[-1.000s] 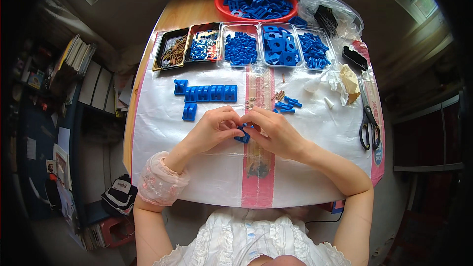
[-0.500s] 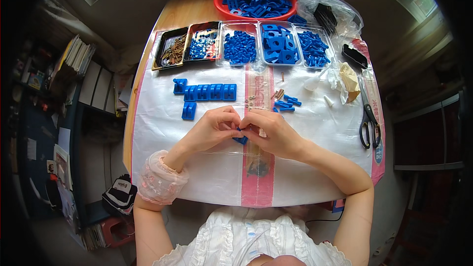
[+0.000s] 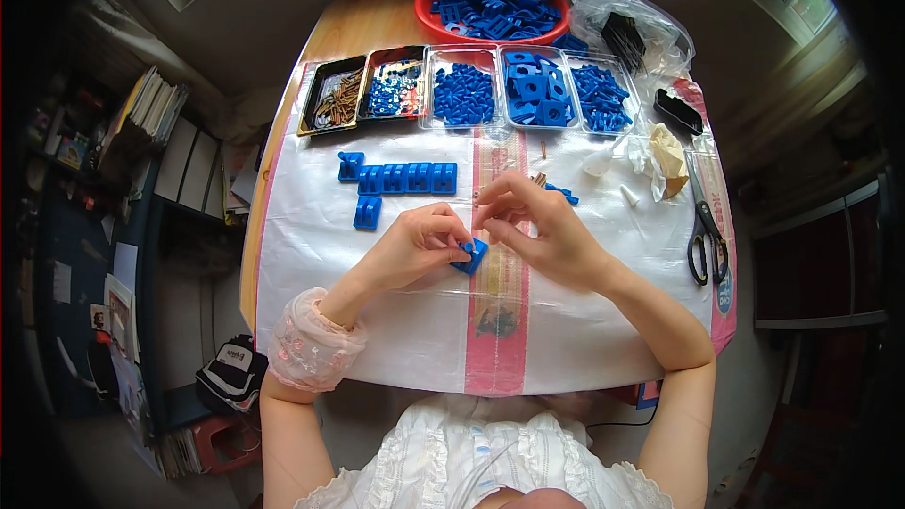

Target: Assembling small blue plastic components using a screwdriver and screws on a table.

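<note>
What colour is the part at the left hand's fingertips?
The part is blue, showing best in the head view.

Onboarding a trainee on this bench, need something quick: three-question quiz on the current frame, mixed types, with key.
1. Pick one, left or right: which hand touches the blue block in front of the person?
2. True or false: the red basin stands beyond the row of trays, as seen by the person.
3. Count: how many trays are in that row?

Key:
1. Left hand; the right hand is clear of it.
2. True.
3. Five.
</note>
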`<state>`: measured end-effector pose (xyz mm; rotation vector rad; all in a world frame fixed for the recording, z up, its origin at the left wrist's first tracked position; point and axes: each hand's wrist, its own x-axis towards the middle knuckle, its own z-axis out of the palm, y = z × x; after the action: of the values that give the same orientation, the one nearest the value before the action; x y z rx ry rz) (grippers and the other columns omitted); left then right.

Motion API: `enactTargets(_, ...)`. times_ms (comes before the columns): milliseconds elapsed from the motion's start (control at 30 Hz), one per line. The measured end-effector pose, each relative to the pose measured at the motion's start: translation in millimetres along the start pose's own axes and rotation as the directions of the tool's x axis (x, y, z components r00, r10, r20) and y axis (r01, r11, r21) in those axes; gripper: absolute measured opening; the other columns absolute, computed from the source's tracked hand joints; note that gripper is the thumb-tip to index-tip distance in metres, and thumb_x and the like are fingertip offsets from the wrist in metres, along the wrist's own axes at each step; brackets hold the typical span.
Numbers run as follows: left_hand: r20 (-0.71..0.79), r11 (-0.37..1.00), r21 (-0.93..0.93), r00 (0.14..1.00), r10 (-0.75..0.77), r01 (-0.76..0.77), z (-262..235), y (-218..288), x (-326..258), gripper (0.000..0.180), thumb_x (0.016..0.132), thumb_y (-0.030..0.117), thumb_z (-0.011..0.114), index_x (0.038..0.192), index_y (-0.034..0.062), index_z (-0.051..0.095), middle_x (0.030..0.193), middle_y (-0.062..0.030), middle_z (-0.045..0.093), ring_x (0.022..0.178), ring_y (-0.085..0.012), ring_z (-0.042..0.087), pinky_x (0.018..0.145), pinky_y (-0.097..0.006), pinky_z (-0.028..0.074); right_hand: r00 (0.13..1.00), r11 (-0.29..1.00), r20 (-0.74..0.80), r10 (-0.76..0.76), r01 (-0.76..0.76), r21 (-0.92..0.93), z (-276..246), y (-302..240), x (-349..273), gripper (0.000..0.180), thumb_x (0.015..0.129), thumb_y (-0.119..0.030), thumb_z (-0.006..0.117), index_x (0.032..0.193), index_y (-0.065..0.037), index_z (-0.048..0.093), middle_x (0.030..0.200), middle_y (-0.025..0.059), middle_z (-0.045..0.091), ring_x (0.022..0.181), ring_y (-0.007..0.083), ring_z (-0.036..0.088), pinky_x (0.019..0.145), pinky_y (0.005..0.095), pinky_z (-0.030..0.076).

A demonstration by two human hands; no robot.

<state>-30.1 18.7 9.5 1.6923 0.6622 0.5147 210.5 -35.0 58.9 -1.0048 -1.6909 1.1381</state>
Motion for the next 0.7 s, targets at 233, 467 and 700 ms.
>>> enactTargets(233,-0.048,0.998,0.065,0.999,-0.011,0.014,0.3,2.9,0.9,0.013,0.087,-0.002,0.082,0.099,0.0031,0.078,0.099,-0.0037,0.068,0.089,-0.0121,0.068,0.080,-0.027,0.062,0.999,0.977,0.049,0.024,-0.013,-0.211,-18.3,-17.9,-2.3,0.024,0.093,0.010,0.055,0.114,0.000,0.060,0.109,0.0137,0.068,0.086,0.0209,0.076,0.076,0.0320,0.059)
enactTargets(467,-0.114,0.984,0.180,0.993,0.008,0.013,5.6,2.1,-3.0,0.016,0.085,0.001,0.084,0.100,0.0049,0.079,0.101,-0.0028,0.068,0.086,-0.0097,0.065,0.074,-0.024,0.057,0.996,0.988,0.033,0.085,-0.080,-0.135,-39.6,-38.9,-4.1,0.024,0.090,0.011,0.066,0.112,0.003,0.061,0.113,0.0139,0.062,0.094,0.0224,0.077,0.080,0.0309,0.061)
enactTargets(700,-0.122,0.991,0.135,0.993,0.000,0.016,8.8,0.5,-1.9,0.018,0.085,0.000,0.084,0.101,0.0048,0.079,0.100,-0.0034,0.068,0.086,-0.0106,0.065,0.073,-0.024,0.058,0.944,0.941,0.101,0.313,-0.294,-0.168,-6.8,-8.8,-35.2,0.022,0.091,0.008,0.072,0.110,0.003,0.063,0.106,0.0135,0.070,0.100,0.0265,0.078,0.082,0.0331,0.064)
